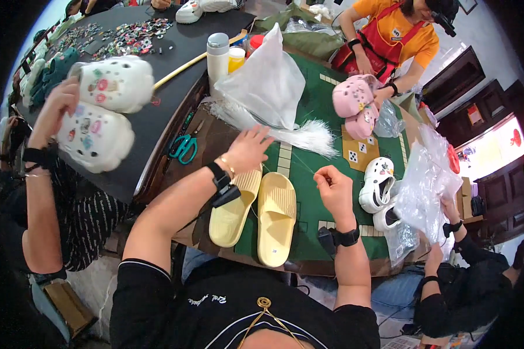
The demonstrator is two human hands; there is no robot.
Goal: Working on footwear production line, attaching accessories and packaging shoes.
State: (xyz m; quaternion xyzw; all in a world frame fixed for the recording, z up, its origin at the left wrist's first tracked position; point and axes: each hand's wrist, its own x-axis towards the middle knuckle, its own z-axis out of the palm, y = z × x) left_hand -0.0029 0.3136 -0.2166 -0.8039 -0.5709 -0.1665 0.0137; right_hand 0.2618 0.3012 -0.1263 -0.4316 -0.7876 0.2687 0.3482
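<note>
My left hand (247,150) is open with its fingers stretched out, over the near edge of a bundle of thin white plastic strands (314,138). My right hand (335,189) is closed in a pinch on a thin clear strand (304,164) that runs back toward the bundle. Just below my hands, a pair of pale yellow slide sandals lies on the green table: the left sandal (230,220) is partly covered by my left wrist, and the right sandal (275,224) lies in full view. Behind the bundle stands a translucent white plastic bag (268,78).
Teal-handled scissors (184,149) lie in the table's left tray. White clogs (379,185) and clear plastic bags (425,180) are at the right. A co-worker holds pink clogs (355,98) across the table; another lifts white clogs (113,84) at left. A bottle (218,55) stands behind.
</note>
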